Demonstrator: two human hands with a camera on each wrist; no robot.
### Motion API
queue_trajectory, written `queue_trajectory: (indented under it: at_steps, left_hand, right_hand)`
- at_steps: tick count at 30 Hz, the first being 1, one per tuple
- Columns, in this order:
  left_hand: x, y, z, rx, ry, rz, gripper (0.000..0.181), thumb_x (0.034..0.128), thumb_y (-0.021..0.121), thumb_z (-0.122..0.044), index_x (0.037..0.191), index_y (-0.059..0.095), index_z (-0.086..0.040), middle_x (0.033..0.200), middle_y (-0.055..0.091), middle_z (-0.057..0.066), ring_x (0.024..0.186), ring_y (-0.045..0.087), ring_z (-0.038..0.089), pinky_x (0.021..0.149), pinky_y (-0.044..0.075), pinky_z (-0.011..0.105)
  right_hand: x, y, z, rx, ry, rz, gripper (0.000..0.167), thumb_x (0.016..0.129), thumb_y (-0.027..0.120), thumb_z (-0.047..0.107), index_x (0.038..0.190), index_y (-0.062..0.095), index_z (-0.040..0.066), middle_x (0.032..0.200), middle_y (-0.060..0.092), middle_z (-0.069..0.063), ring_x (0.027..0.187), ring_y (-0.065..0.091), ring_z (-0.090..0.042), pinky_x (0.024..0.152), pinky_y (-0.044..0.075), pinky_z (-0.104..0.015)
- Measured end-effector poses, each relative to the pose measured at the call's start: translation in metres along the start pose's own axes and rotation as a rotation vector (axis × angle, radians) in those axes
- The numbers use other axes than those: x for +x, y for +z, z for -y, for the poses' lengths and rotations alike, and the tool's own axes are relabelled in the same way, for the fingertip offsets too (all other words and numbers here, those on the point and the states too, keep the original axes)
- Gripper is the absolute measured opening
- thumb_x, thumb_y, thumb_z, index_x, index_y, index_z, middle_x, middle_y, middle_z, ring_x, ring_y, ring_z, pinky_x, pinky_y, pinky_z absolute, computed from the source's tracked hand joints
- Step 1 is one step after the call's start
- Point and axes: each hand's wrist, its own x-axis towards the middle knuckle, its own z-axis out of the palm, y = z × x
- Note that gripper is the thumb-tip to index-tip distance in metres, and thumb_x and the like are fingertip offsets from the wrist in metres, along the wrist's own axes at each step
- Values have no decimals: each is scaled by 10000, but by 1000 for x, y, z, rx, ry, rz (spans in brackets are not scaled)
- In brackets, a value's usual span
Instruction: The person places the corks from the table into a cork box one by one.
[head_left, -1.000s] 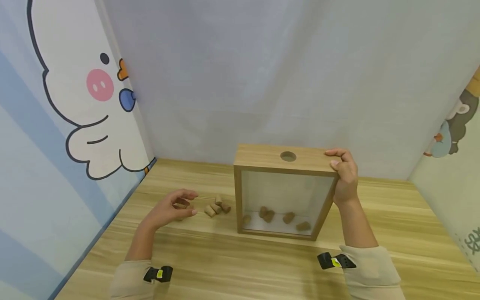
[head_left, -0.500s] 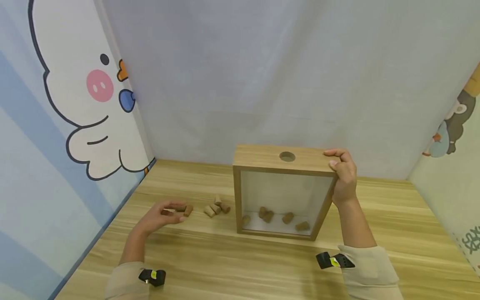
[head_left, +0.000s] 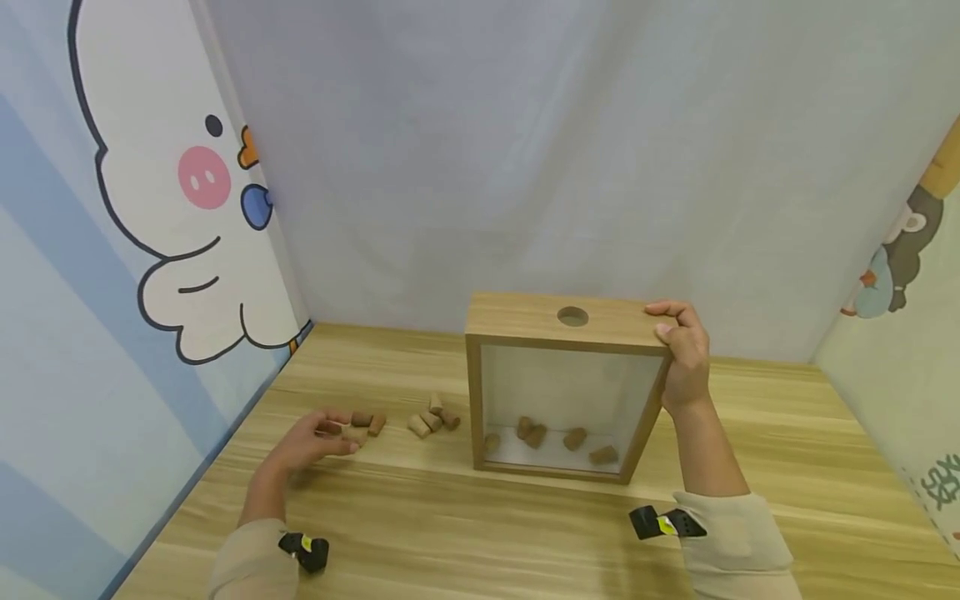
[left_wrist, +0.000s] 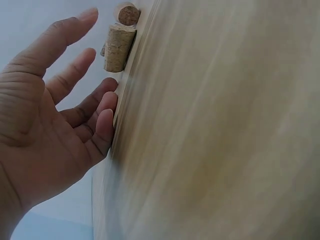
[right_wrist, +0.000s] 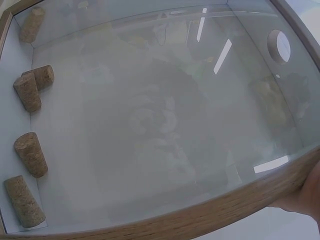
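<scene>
My left hand [head_left: 309, 444] is at the left of the table beside a few loose corks [head_left: 377, 425]. Its thumb and fingers are spread with a gap between them, and nothing is held. In the left wrist view a cork [left_wrist: 119, 49] lies just beyond the fingertips, with another cork end [left_wrist: 129, 15] behind it. My right hand [head_left: 687, 360] grips the top right corner of a wooden shadow box [head_left: 517, 317] that stands upright. Through its clear front, several corks [right_wrist: 31, 155] show along the bottom. A round hole [head_left: 573, 317] opens in its top.
Between my left hand and the box lies a small heap of corks [head_left: 431, 421]. The wooden table [head_left: 450, 533] meets a pale curtain [head_left: 525, 167] at the back. A cartoon-printed curtain [head_left: 172, 275] borders the left side.
My left hand has moved left and slightly toward me, drawing back from the loose corks, which are now uncovered. My right hand stays on the box.
</scene>
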Motion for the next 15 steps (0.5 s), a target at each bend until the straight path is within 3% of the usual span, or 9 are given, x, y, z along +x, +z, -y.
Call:
queue_trajectory:
  at_steps: [7, 15]
  left_hand:
    - [7, 0, -1, 22, -37, 30, 484, 761, 772, -171, 1161, 557, -5, 1171, 496, 237, 1068, 471, 368, 782, 459, 456]
    - [9, -2, 1, 50, -22, 38, 373, 758, 749, -89, 1079, 591, 17, 1035, 550, 143, 951, 499, 271, 735, 442, 369]
  right_hand:
    - [0, -1, 0, -10, 6, -5, 270, 775, 371, 87, 874, 614, 150, 983, 506, -88, 864, 445, -249, 719, 313, -404]
    - [1, -4, -1, -5, 6, 7, 274, 784, 369, 87, 884, 616, 151, 997, 505, -94, 875, 447, -247, 731, 321, -403]
